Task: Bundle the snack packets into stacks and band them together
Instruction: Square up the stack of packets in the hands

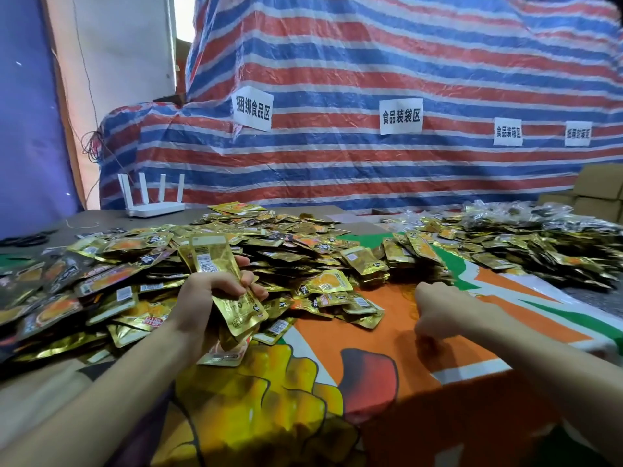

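Observation:
My left hand grips a stack of gold snack packets, held upright above the table with the fingers curled round its middle. A big loose heap of gold packets covers the table's left and centre. My right hand hangs over the orange cloth with its fingers curled downward near a patch of thin rubber bands. I cannot tell whether it pinches a band. Banded bundles of packets lie in a row behind the right hand.
A second heap of packets spreads at the right. A white router stands at the back left. The striped tarpaulin with paper labels closes off the back. Cardboard boxes sit far right. Black bands lie far left.

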Action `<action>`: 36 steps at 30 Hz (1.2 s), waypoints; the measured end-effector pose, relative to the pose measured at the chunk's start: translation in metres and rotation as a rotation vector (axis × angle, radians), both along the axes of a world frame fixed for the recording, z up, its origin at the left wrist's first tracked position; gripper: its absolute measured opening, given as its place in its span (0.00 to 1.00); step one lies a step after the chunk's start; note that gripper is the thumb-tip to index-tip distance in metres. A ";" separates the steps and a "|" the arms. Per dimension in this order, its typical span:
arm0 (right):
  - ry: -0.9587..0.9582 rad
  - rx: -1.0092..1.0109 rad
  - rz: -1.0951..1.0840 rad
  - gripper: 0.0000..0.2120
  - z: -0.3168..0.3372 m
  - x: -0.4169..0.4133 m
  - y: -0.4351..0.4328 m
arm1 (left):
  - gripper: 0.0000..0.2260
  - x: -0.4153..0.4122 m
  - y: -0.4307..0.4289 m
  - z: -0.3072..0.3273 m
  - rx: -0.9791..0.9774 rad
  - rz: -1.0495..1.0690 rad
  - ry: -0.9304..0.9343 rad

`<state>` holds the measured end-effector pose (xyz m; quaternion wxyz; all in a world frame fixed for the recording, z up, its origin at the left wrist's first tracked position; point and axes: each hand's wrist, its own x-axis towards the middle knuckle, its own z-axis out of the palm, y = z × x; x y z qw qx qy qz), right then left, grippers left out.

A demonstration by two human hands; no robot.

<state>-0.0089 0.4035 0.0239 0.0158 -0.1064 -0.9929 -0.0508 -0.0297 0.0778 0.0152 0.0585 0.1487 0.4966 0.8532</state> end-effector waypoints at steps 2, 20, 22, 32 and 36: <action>0.124 -0.029 -0.002 0.08 0.005 -0.001 -0.003 | 0.23 0.000 -0.007 0.000 0.011 -0.021 0.005; 0.256 -1.191 0.572 0.03 0.011 -0.061 -0.203 | 0.19 -0.030 -0.054 -0.014 -0.212 0.053 -0.054; 0.264 -1.236 0.553 0.05 0.001 -0.067 -0.214 | 0.23 -0.033 -0.060 -0.021 -0.194 0.039 -0.069; 0.007 -1.641 0.588 0.12 -0.028 -0.089 -0.209 | 0.23 -0.044 -0.068 -0.019 -0.075 0.008 -0.090; -0.060 -1.743 0.617 0.11 -0.026 -0.089 -0.207 | 0.20 -0.044 -0.074 -0.017 0.082 -0.060 -0.068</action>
